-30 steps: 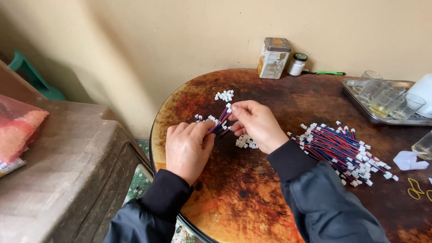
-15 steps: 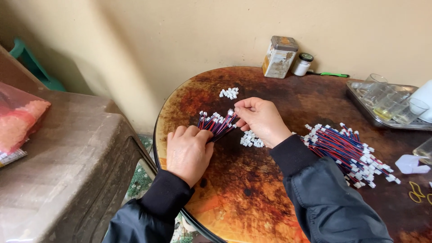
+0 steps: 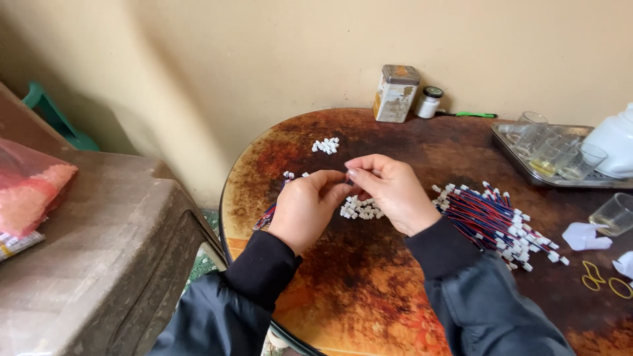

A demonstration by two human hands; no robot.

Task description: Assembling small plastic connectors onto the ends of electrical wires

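Note:
My left hand (image 3: pixel 306 207) grips a small bundle of red, blue and black wires (image 3: pixel 267 216) with white connector ends; the wires stick out below and left of the fist. My right hand (image 3: pixel 392 191) meets it fingertip to fingertip, pinching something small at the wire ends that I cannot make out. Beneath the hands lies a small heap of white plastic connectors (image 3: pixel 359 209). A second little heap of connectors (image 3: pixel 326 145) sits farther back. A large pile of finished wires (image 3: pixel 491 221) with white ends lies to the right of my right wrist.
The round brown table (image 3: pixel 343 290) carries a tin box (image 3: pixel 395 93), a small jar (image 3: pixel 430 102), a green pen (image 3: pixel 476 115), a metal tray (image 3: pixel 521 168) of glasses, a glass (image 3: pixel 614 214), paper scraps and rubber bands (image 3: pixel 603 277). A plastic stool (image 3: pixel 92 250) with a pink bag (image 3: pixel 30 191) stands left.
Both hands have drawn together at the fingertips over the connector heap. The view has shifted so the table sits further right and lower.

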